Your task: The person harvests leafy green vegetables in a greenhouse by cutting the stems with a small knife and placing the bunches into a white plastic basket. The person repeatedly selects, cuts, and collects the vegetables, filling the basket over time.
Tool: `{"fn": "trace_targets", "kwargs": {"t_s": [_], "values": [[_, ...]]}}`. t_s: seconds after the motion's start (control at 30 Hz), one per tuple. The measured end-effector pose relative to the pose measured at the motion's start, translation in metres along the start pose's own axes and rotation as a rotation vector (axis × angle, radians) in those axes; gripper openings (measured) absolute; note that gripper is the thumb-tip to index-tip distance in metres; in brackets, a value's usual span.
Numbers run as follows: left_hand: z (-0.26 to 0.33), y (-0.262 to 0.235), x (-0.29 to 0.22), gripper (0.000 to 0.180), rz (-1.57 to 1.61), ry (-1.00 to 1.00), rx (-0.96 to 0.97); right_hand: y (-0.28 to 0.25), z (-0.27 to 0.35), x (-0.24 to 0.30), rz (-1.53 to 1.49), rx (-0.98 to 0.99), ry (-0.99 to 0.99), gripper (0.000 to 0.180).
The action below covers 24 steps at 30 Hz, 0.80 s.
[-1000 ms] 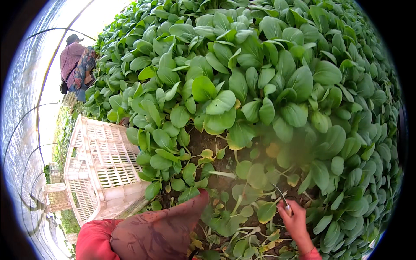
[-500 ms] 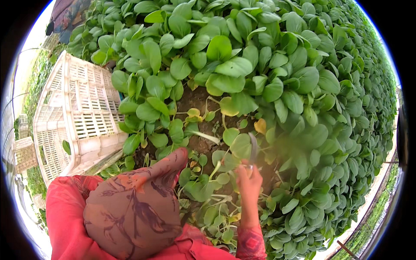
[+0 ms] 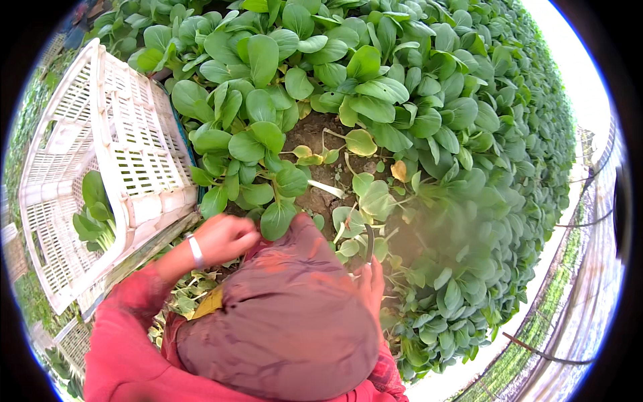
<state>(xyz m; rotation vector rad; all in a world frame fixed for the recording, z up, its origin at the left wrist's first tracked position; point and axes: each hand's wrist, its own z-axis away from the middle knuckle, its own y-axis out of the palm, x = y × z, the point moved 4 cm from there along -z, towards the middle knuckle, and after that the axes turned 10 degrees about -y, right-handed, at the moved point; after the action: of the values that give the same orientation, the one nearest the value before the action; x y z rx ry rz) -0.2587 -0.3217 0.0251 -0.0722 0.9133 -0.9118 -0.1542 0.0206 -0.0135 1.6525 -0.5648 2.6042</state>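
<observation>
The right hand (image 3: pixel 370 280) is clenched around the handle of a curved knife (image 3: pixel 370 242), part of its grip hidden by the patterned brown cloth (image 3: pixel 281 321) in front. The blade rises out of the top of the fist, toward the far end of the vegetable bed (image 3: pixel 312 136), and stands among low, pale leaves (image 3: pixel 376 199) just beyond the fingers.

The left hand (image 3: pixel 224 240) is at the left edge of the bed, its fingers curled in toward the palm and a white band (image 3: pixel 195 251) around the wrist; whether anything is inside it cannot be told. The nearest leafy greens (image 3: pixel 248 144) grow just beyond this hand, with one round leaf hanging close to its knuckles.

Between the greens and the knife lies bare soil (image 3: pixel 313 199), with a white stalk (image 3: pixel 326 188) on it and a yellowing leaf (image 3: pixel 360 142) farther up. To the right of the knife, a hazy patch blurs the plants.

A white slatted crate (image 3: pixel 151 209) stands tilted along the left edge of the bed, near the left hand. A bunch of greens (image 3: pixel 96 211) with pale stems is inside, by the crate's near rim.
</observation>
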Motion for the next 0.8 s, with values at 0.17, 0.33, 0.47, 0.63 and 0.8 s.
{"fn": "trace_targets", "kwargs": {"t_s": [0.17,0.33,0.47,0.63,0.8], "values": [[-0.066,-0.006,-0.106,0.016,-0.081,0.594,-0.347,-0.003,0.013,0.006,0.112,-0.045,-0.052,0.042],[-0.145,-0.015,-0.081,0.02,-0.855,0.163,-0.5,0.008,0.022,-0.015,0.267,-0.149,-0.128,0.041],[-0.14,-0.029,-0.028,0.022,-0.787,-0.005,-0.659,0.022,0.007,0.001,0.233,-0.147,-0.12,0.04],[-0.123,-0.022,0.035,0.011,-0.758,0.074,-0.91,0.077,-0.043,0.019,0.164,0.083,-0.193,0.039],[-0.124,-0.028,0.038,0.012,-0.699,0.015,-0.925,0.137,-0.093,0.054,0.207,0.36,-0.253,0.037]]}}
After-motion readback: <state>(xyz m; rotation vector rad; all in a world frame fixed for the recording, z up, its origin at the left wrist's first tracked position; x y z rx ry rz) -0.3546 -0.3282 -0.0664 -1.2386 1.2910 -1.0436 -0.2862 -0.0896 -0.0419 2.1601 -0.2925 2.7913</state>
